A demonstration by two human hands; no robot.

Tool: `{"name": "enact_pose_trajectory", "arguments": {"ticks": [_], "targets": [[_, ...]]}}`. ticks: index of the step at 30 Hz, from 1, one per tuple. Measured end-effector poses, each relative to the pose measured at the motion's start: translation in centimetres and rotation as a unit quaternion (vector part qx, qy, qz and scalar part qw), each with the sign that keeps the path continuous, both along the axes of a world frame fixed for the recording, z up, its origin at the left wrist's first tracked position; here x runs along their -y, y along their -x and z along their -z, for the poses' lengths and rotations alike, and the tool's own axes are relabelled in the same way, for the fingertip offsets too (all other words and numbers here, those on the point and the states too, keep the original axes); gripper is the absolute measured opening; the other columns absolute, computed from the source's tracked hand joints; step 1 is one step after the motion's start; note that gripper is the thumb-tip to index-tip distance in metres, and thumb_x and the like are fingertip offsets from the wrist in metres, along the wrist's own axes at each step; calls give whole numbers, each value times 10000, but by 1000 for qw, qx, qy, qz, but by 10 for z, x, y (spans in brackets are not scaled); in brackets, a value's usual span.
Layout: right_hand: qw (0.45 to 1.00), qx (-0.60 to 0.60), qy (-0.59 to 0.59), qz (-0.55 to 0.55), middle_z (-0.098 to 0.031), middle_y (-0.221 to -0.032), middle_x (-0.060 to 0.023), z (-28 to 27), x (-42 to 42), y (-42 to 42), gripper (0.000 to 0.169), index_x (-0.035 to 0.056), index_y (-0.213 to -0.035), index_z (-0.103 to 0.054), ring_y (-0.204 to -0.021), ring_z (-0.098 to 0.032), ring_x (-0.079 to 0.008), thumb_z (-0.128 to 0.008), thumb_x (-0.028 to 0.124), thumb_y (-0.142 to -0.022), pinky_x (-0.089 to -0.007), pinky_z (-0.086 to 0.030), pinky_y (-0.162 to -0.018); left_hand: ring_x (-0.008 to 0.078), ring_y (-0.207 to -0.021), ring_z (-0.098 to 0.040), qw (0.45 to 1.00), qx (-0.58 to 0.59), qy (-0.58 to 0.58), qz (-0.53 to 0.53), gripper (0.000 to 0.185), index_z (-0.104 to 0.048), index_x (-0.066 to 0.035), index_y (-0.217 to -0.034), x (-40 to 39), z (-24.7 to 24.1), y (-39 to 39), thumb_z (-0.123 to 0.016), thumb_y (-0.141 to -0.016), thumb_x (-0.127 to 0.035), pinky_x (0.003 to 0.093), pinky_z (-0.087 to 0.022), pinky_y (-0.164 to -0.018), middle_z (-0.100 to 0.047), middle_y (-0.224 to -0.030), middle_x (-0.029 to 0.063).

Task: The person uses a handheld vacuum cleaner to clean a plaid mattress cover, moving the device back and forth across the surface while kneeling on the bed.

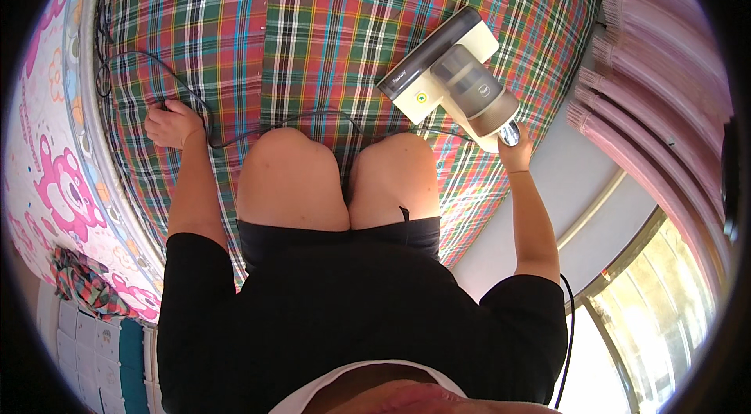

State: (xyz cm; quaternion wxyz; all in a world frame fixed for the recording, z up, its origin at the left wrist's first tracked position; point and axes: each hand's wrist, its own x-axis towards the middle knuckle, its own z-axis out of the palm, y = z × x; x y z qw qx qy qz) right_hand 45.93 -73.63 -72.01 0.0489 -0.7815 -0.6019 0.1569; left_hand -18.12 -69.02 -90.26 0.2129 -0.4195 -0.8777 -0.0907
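On the plaid bed sheet (234,62) before me rests a cream and grey handheld mattress vacuum cleaner (455,77), with a dark, wide head and a see-through dust cup. My right hand (518,151) grips the handle at its rear. To the left of my knees, my left hand (174,124) lies on the sheet with curled fingers. Whether it pinches anything is hidden. A black power cord (317,114) runs from the vacuum past my knees, close by my left wrist, to loose loops at the far left.
Along the left edge stands a white and pink fabric (70,191) printed with bears. Pink fringed curtains (663,91) hang at the right, above a window (651,291). A bunched plaid cloth (91,282) and white storage boxes (88,349) are at lower left.
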Motion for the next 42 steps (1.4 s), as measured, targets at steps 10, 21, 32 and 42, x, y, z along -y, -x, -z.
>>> {"name": "enact_pose_trajectory", "arguments": {"ticks": [10,21,32,42], "targets": [[998,-19,-55,-14,-650,-803,-171,-1,-43,57,245,32,-915,-608,-754,-655,-331,-715,104,-707,-374,-506,-649,329,-826,-515,1000,1,-5,6,289,-580,-73,-940,-3,-4,-4,-542,-820,-333,473,-416,-666,-551,-988,126],[997,-6,-72,42,-643,-851,-200,8,-112,147,274,22,-957,-608,-805,-631,-389,-645,101,-697,-422,-498,-701,327,-899,-499,998,45,29,-28,324,-565,-78,-997,-1,-4,-5,-557,-820,-349,475,-403,-737,-534,-1051,125],[990,-33,-114,81,-652,-874,-225,11,-200,231,265,8,-933,-603,-838,-630,-409,-646,155,-717,-456,-503,-728,325,-949,-491,993,82,60,-56,349,-561,-69,-1064,-2,-16,-10,-529,-853,-344,469,-412,-763,-520,-1107,129],[994,-45,-71,74,-646,-955,-250,9,-304,254,401,-29,-1050,-580,-906,-630,-400,-641,215,-738,-438,-502,-809,329,-926,-493,994,91,42,-41,328,-559,-63,-1049,-6,-22,-13,-569,-825,-302,471,-409,-757,-524,-1086,126]]}}
